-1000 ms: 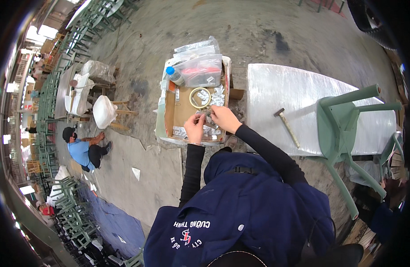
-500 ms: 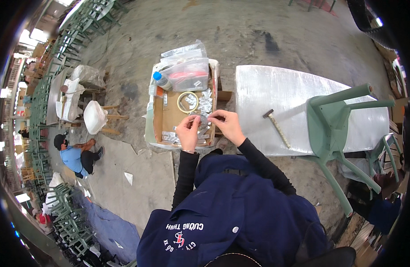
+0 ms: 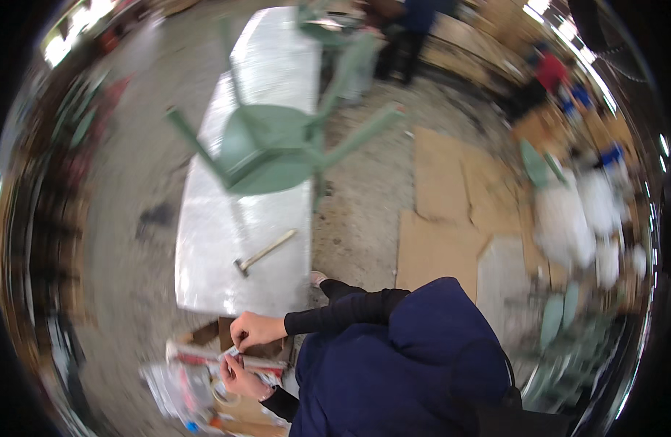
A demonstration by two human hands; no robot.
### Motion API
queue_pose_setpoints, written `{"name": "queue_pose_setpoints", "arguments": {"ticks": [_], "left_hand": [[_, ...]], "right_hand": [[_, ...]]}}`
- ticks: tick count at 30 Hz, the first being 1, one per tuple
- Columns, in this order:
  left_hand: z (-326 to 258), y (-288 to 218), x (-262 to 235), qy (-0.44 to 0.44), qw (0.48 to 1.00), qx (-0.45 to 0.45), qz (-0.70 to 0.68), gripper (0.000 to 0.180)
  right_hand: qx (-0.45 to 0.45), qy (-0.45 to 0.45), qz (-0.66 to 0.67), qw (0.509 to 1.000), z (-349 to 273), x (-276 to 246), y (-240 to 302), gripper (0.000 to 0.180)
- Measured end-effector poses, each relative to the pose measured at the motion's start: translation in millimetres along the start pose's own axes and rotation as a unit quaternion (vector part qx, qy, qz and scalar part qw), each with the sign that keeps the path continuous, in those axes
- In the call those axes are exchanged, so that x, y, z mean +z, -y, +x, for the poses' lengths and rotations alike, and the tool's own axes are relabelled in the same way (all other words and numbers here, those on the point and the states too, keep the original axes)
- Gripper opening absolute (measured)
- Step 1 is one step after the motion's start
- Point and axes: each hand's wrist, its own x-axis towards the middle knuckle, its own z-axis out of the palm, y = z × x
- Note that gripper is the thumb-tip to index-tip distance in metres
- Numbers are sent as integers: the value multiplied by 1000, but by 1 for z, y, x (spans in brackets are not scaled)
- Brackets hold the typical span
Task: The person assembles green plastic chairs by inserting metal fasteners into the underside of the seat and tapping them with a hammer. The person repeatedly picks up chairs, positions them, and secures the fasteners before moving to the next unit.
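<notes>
My right hand (image 3: 258, 330) is closed in a pinch on a small white strip (image 3: 232, 352), perhaps a label or little packet. My left hand (image 3: 242, 380) pinches its other end, fingertips close to those of the right. Both hands are above the near end of a shallow cardboard box (image 3: 241, 426). Inside and around that box are clear plastic bags (image 3: 177, 390), a tape roll (image 3: 225, 395) and a blue-capped bottle (image 3: 192, 427), all blurred. Beyond my right hand, a hammer (image 3: 265, 252) lies on the plastic-wrapped table (image 3: 204, 269).
An upturned green chair (image 3: 270, 156) rests on the wrapped table, legs sticking up. Flat cardboard sheets (image 3: 441, 218) cover the floor to the right. White wrapped bundles (image 3: 565, 218) and green chair parts (image 3: 554, 320) stand farther right. People (image 3: 550, 73) are at the back.
The view has swung to the right, so the table and chair now lie ahead and the box sits at lower left. My hands stay together, fingers still pinched.
</notes>
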Motion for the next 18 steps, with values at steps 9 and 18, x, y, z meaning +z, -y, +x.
{"name": "queue_pose_setpoints", "arguments": {"ticks": [9, 18], "left_hand": [[-33, -7, 92, 479, 868, -99, -88, 25], [-94, -49, 137, 523, 845, -65, -93, 11]], "right_hand": [[117, -380, 171, 902, -128, -60, 21, 20], [4, -614, -21, 789, -204, -95, 77, 14]]}}
